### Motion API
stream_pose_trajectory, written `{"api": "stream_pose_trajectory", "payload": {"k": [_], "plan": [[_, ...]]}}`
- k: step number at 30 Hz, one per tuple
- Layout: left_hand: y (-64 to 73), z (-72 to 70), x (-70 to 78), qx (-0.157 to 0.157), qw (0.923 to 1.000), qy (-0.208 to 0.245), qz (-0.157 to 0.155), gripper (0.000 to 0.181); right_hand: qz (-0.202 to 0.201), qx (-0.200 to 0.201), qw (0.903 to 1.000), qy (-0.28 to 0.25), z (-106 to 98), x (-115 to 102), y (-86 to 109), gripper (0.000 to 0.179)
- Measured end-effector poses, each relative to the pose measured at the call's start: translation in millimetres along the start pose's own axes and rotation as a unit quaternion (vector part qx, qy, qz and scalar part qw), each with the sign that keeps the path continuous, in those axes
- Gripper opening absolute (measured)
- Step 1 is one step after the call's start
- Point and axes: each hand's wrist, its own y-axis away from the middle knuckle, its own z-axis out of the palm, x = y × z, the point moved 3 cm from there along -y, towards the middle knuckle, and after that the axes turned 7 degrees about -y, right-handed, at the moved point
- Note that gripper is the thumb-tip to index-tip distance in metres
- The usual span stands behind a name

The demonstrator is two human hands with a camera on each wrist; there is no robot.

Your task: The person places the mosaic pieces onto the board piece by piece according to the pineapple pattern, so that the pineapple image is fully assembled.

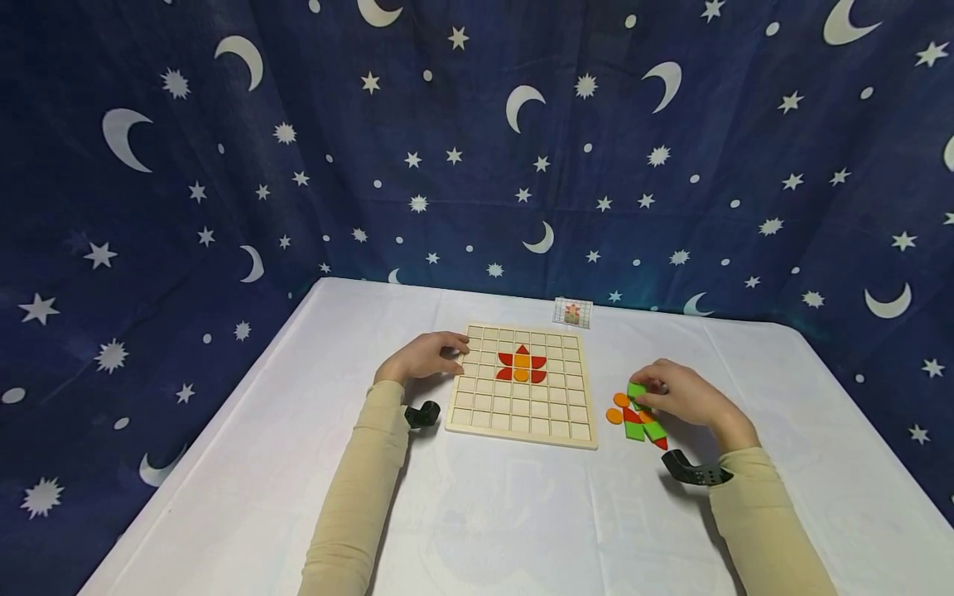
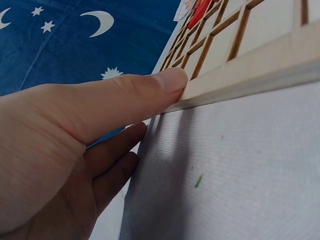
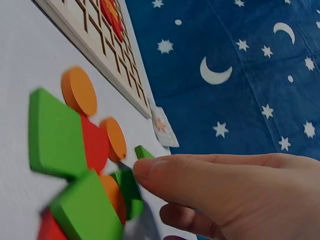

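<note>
A wooden grid board (image 1: 514, 440) lies flat, with a figure of red and orange pieces (image 1: 522, 364) set into its upper middle cells. My left hand (image 1: 425, 356) rests at the board's left edge; in the left wrist view its thumb (image 2: 172, 80) touches the rim, the other fingers lower beside it. Right of the board is a loose pile of green, red and orange pieces (image 1: 633, 430). Over that pile my right hand (image 1: 681, 393) pinches a green piece (image 3: 143, 151), partly hidden by the thumb and fingers.
Behind the board lies a small pattern card (image 1: 572, 313) with a printed grid and figure. A white cloth (image 1: 514, 513) covers the table. Dark blue curtains (image 1: 477, 165) with moons and stars hang behind it and at its sides.
</note>
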Motion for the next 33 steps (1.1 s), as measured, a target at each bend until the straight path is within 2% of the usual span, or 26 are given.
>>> {"api": "stream_pose_trajectory", "payload": {"k": [9, 19, 27, 33], "plan": [[0.5, -0.3, 1.1, 0.000, 1.0000, -0.002, 0.001, 0.041, -0.027, 0.014, 0.9994, -0.017, 17, -31, -15.6, 0.030], [-0.1, -0.1, 0.6, -0.002, 1.0000, -0.006, 0.003, 0.041, -0.090, 0.003, 0.9960, -0.002, 39, -75, -34.6, 0.029], [-1.1, 0.3, -0.6, 0.001, 0.9999, -0.001, 0.010, 0.042, -0.102, 0.003, 0.9946, -0.016, 59, -99, -47.7, 0.030], [-1.7, 0.7, -0.5, -0.002, 0.9999, -0.004, 0.013, 0.042, -0.144, 0.017, 0.9894, -0.009, 73, -111, -55.0, 0.027]]}}
